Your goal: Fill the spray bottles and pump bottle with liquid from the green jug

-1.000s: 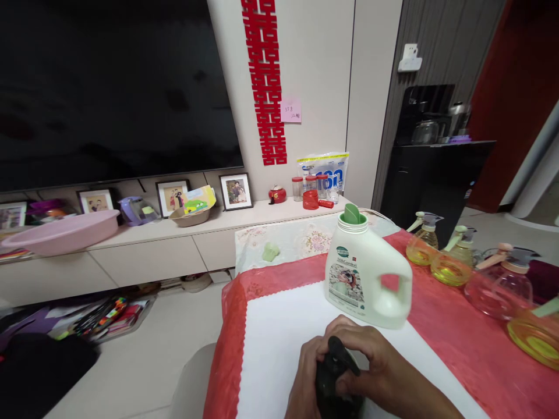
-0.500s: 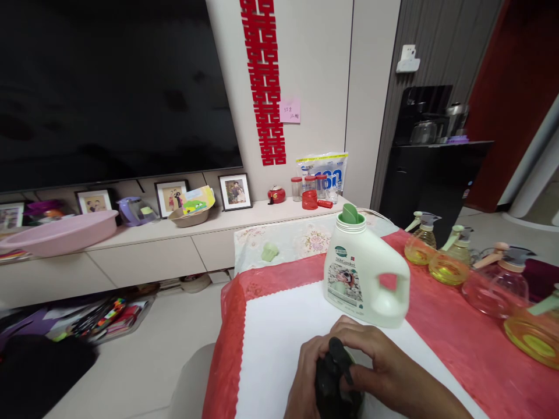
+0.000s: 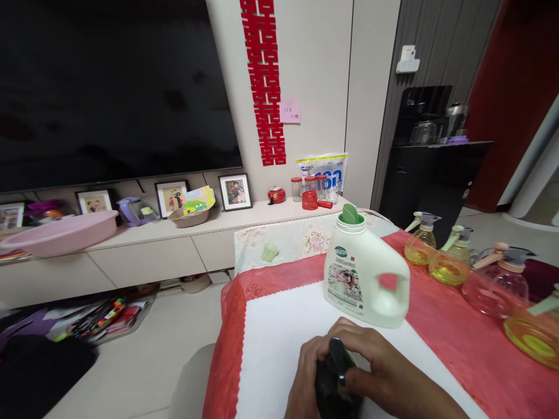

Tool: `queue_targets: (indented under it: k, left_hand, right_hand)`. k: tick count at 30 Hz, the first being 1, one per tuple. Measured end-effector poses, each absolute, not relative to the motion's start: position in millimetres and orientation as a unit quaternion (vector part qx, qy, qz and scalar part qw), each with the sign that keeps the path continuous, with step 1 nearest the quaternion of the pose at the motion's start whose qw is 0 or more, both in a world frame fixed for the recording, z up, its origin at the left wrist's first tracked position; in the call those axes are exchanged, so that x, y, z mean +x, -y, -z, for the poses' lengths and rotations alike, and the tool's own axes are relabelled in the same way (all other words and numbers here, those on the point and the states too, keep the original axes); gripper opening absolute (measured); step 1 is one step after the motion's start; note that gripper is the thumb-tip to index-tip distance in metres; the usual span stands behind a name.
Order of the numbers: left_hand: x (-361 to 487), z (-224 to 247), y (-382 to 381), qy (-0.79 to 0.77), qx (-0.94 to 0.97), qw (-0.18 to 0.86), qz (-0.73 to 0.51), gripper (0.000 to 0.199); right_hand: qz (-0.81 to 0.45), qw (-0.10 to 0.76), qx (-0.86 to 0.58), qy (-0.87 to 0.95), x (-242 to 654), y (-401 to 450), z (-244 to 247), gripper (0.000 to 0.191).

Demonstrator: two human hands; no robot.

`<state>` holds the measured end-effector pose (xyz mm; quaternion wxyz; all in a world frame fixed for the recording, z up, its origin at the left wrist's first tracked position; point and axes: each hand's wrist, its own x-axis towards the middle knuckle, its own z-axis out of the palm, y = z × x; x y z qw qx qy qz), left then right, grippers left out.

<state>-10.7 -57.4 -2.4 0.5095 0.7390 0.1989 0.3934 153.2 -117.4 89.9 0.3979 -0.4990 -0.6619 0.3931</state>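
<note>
At the bottom centre, my left hand is wrapped round the left side of a dark container with a black spout-like top. My right hand reaches over it from the right, its thumb pressed near the black top and its fingers curled round the far side. The container's lower part is cut off by the frame. Just beyond my hands, a pale green jug stands upright on the white sheet. Its green mouth insert shows, with no outer cap on.
Several pump bottles, one of them pink, line the red cloth on the right. A small green cap-like piece lies on the floral cloth. Behind stands a low cabinet with frames and jars.
The dark container and its black top have turned or tilted slightly between my hands. Both hands remain in nearly the same place.
</note>
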Motion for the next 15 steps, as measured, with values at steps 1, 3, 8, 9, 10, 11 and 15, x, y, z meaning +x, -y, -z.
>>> queue_targets:
  k: [1,3,8,9,10,11,15]
  left_hand:
    - [-10.7,2.3,57.8,-0.203,0.74,0.507,-0.393,0.041]
    - [-10.5,2.9,58.3,-0.211,0.74,0.505,-0.391,0.042]
    - [-9.0,3.9,57.6,-0.209,0.727,0.527,-0.388,0.051]
    - [-8.9,3.2,57.6,-0.207,0.725,0.53,-0.387,0.05]
    - [-8.9,2.4,57.8,-0.205,0.726,0.531,-0.386,0.047]
    - [-9.0,1.4,58.1,-0.206,0.728,0.528,-0.385,0.043]
    - [-10.0,-1.0,59.1,-0.21,0.733,0.516,-0.39,0.038]
  right_hand:
    - [-0.39,0.396,-0.504,0.661,153.2,117.2,-88.9,0.01]
    - [-0.384,0.396,-0.517,0.654,153.5,116.1,-86.9,0.014]
    - [-0.399,0.405,-0.495,0.658,155.7,113.0,-88.1,0.031]
    - [-0.41,0.405,-0.479,0.662,156.4,113.0,-89.3,0.035]
    - [-0.422,0.406,-0.466,0.663,157.1,113.1,-90.5,0.037]
    - [-0.432,0.408,-0.458,0.661,157.7,113.4,-91.6,0.037]
    - [-0.431,0.417,-0.464,0.652,158.1,114.5,-92.5,0.036]
